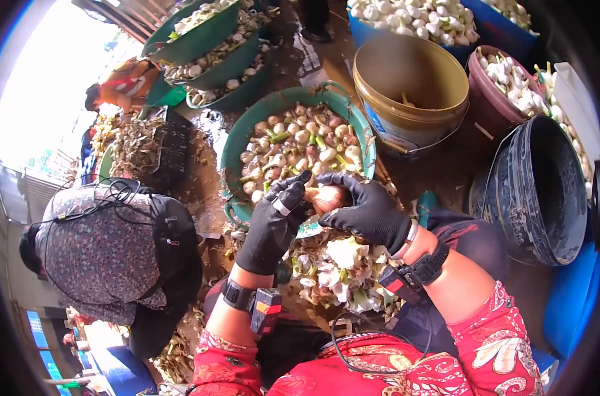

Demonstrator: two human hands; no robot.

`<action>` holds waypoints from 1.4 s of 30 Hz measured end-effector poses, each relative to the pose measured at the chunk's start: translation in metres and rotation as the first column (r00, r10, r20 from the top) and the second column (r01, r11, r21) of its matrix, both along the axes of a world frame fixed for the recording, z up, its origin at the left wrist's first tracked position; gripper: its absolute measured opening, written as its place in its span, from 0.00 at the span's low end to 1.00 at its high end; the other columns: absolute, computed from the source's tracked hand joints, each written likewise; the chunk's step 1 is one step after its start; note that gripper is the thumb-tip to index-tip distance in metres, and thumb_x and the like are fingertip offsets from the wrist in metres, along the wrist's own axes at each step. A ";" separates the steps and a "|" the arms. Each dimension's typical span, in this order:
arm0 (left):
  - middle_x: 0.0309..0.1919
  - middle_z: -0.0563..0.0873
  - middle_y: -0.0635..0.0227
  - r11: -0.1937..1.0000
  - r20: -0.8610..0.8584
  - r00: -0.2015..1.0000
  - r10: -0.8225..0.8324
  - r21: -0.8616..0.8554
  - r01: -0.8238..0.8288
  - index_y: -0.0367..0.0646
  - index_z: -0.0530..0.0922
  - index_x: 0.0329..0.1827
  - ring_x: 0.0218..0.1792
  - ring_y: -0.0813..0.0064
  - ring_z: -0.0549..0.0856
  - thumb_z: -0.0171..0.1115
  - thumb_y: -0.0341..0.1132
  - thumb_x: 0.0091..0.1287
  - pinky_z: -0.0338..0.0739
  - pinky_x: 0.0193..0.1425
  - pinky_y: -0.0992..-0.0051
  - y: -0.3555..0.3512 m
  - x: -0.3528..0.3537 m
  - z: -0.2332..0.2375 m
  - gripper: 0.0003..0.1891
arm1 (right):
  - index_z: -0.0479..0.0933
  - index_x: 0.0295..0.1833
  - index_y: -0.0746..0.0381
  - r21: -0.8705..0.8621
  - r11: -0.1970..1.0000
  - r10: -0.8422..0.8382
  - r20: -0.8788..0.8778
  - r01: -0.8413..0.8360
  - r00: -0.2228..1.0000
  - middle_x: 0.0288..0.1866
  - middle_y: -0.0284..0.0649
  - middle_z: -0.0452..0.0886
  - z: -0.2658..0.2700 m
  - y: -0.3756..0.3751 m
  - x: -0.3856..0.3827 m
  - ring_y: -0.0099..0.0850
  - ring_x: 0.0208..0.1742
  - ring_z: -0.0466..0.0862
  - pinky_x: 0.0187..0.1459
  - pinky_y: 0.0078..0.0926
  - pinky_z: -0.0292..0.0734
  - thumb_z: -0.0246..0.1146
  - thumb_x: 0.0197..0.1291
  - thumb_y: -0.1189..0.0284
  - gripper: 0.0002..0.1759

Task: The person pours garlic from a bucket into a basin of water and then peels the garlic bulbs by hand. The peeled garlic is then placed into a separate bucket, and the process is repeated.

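A garlic bulb with pinkish-brown skin is held between my two black-gloved hands, over the near rim of a green basin. My right hand curls around its right side, thumb below and fingers above. From the other side, my left hand closes its fingers at the bulb's left end; their tips are partly hidden. Many garlic bulbs, some with green stem stubs, fill the basin. Below my hands lies a heap of pale peelings.
A yellowish bucket and black nested buckets stand to the right. White garlic fills a blue tub and a maroon tub. Stacked green basins rise at upper left. A co-worker bends close on my left; another person is farther off.
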State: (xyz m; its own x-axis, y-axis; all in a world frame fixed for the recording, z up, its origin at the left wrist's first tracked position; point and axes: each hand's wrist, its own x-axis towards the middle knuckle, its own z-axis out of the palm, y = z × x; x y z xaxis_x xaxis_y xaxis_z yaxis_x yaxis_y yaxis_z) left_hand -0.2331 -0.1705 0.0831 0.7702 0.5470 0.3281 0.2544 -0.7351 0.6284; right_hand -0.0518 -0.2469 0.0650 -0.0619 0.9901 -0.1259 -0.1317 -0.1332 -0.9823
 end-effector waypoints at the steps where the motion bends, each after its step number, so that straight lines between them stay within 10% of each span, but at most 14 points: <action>1: 0.40 0.80 0.69 0.782 0.243 0.947 0.212 -0.623 -0.015 0.35 0.71 0.60 0.39 0.76 0.81 0.58 0.35 0.67 0.77 0.48 0.74 -0.006 0.001 0.000 0.21 | 0.68 0.63 0.66 0.093 0.994 -0.062 0.016 0.060 0.998 0.52 0.37 0.78 0.007 -0.004 -0.003 0.20 0.52 0.75 0.56 0.22 0.72 0.70 0.48 0.79 0.33; 2: 0.40 0.80 0.69 0.244 0.287 0.814 0.505 -0.952 0.184 0.36 0.70 0.61 0.39 0.77 0.80 0.58 0.35 0.67 0.77 0.47 0.75 -0.010 0.001 0.001 0.21 | 0.68 0.63 0.66 0.104 0.993 -0.056 0.021 0.054 0.998 0.52 0.37 0.78 0.008 -0.004 -0.005 0.20 0.52 0.75 0.56 0.22 0.72 0.70 0.48 0.79 0.33; 6: 0.40 0.83 0.63 0.340 0.290 0.788 0.544 -0.934 0.109 0.33 0.75 0.51 0.38 0.76 0.83 0.62 0.34 0.65 0.78 0.46 0.77 -0.017 0.009 0.000 0.16 | 0.70 0.61 0.63 0.454 0.880 -0.271 0.236 0.141 0.933 0.50 0.45 0.81 -0.007 0.003 -0.012 0.29 0.51 0.81 0.53 0.28 0.75 0.72 0.43 0.71 0.35; 9: 0.41 0.83 0.61 0.341 0.250 0.818 0.518 -0.937 0.070 0.31 0.76 0.49 0.40 0.73 0.84 0.60 0.31 0.65 0.79 0.47 0.75 -0.011 0.008 -0.004 0.14 | 0.72 0.58 0.64 0.035 0.983 -0.177 -0.070 0.180 0.982 0.47 0.41 0.81 -0.017 0.006 -0.013 0.22 0.45 0.79 0.49 0.23 0.77 0.73 0.44 0.74 0.32; 14: 0.39 0.82 0.60 0.301 0.277 0.831 0.483 -0.943 0.140 0.30 0.76 0.47 0.39 0.70 0.85 0.59 0.29 0.65 0.82 0.48 0.70 -0.010 0.004 0.004 0.12 | 0.68 0.61 0.69 0.024 0.982 -0.181 -0.199 0.190 0.963 0.47 0.41 0.79 -0.003 0.010 -0.007 0.25 0.45 0.80 0.49 0.23 0.79 0.66 0.49 0.85 0.30; 16: 0.37 0.81 0.61 0.531 0.289 0.882 0.373 -0.846 0.053 0.31 0.75 0.48 0.40 0.70 0.84 0.57 0.28 0.66 0.81 0.49 0.70 -0.010 0.002 0.000 0.11 | 0.73 0.56 0.67 0.051 0.970 -0.217 -0.273 0.239 0.937 0.47 0.39 0.81 -0.003 0.010 -0.007 0.22 0.46 0.78 0.50 0.22 0.77 0.73 0.43 0.80 0.30; 19: 0.36 0.81 0.64 0.288 0.418 0.808 0.416 -0.903 0.319 0.33 0.75 0.49 0.41 0.72 0.84 0.57 0.29 0.66 0.80 0.50 0.71 -0.004 -0.007 -0.010 0.11 | 0.73 0.56 0.66 0.200 0.940 -0.247 -0.163 0.277 0.955 0.47 0.38 0.80 -0.007 0.012 -0.008 0.22 0.46 0.78 0.50 0.22 0.77 0.73 0.43 0.80 0.30; 28: 0.40 0.84 0.64 0.433 0.174 0.903 0.393 -0.901 -0.015 0.33 0.78 0.50 0.38 0.75 0.84 0.62 0.26 0.60 0.79 0.46 0.75 -0.004 0.002 0.003 0.14 | 0.73 0.56 0.66 0.016 0.993 -0.105 -0.281 0.114 0.954 0.46 0.37 0.81 -0.006 0.012 -0.005 0.22 0.45 0.79 0.50 0.23 0.77 0.72 0.44 0.80 0.29; 36: 0.37 0.85 0.65 0.274 0.291 0.866 0.406 -0.943 0.188 0.34 0.81 0.45 0.37 0.76 0.84 0.64 0.25 0.57 0.78 0.43 0.76 -0.011 0.001 0.014 0.12 | 0.73 0.53 0.67 -0.093 0.996 -0.072 -0.609 0.020 0.790 0.44 0.36 0.79 -0.004 0.007 -0.005 0.23 0.45 0.79 0.48 0.21 0.75 0.64 0.58 0.76 0.18; 38: 0.35 0.86 0.66 0.508 0.249 0.911 0.329 -0.860 0.052 0.34 0.81 0.42 0.36 0.77 0.84 0.62 0.24 0.57 0.78 0.42 0.78 -0.009 -0.002 0.010 0.10 | 0.73 0.50 0.66 0.331 0.942 0.190 -0.369 -0.063 0.910 0.42 0.36 0.80 -0.011 0.007 -0.009 0.23 0.43 0.78 0.48 0.20 0.74 0.61 0.61 0.73 0.13; 39: 0.34 0.86 0.67 0.522 0.219 0.922 0.319 -0.853 0.022 0.34 0.81 0.41 0.35 0.78 0.84 0.62 0.24 0.57 0.77 0.41 0.79 -0.006 -0.005 0.004 0.09 | 0.74 0.44 0.65 0.234 0.972 0.085 -0.275 -0.019 0.958 0.39 0.36 0.80 -0.009 0.005 -0.009 0.22 0.40 0.78 0.47 0.21 0.73 0.59 0.64 0.72 0.08; 40: 0.32 0.86 0.68 0.542 0.191 0.931 0.311 -0.840 -0.008 0.34 0.82 0.39 0.34 0.78 0.83 0.61 0.23 0.57 0.77 0.41 0.80 -0.004 -0.008 0.001 0.08 | 0.75 0.36 0.66 0.011 0.998 0.048 -0.691 -0.056 0.722 0.32 0.35 0.78 0.000 0.008 -0.015 0.21 0.30 0.75 0.36 0.19 0.73 0.49 0.70 0.67 0.15; 41: 0.29 0.86 0.70 0.500 0.209 0.914 0.347 -0.866 0.008 0.36 0.82 0.38 0.31 0.81 0.82 0.59 0.23 0.57 0.75 0.36 0.80 -0.010 -0.005 0.012 0.08 | 0.75 0.35 0.65 0.073 0.994 0.103 -0.539 -0.076 0.836 0.32 0.33 0.77 0.002 0.007 -0.015 0.20 0.30 0.74 0.36 0.19 0.72 0.48 0.69 0.69 0.14; 42: 0.27 0.85 0.70 0.764 -0.042 0.966 0.257 -0.603 -0.229 0.38 0.82 0.37 0.29 0.83 0.80 0.62 0.25 0.57 0.74 0.33 0.78 -0.005 -0.008 0.009 0.06 | 0.74 0.35 0.65 0.156 0.983 0.150 -0.345 -0.101 0.927 0.31 0.32 0.76 0.004 0.009 -0.010 0.19 0.30 0.72 0.35 0.19 0.71 0.48 0.69 0.71 0.13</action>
State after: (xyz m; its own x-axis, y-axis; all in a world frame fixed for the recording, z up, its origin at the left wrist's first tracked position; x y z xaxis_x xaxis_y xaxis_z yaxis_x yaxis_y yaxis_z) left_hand -0.2414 -0.1758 0.0922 0.5780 0.8098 -0.1008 0.3367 -0.1242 0.9334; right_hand -0.0620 -0.2381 0.0693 -0.2033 0.9773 0.0593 -0.4645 -0.0429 -0.8845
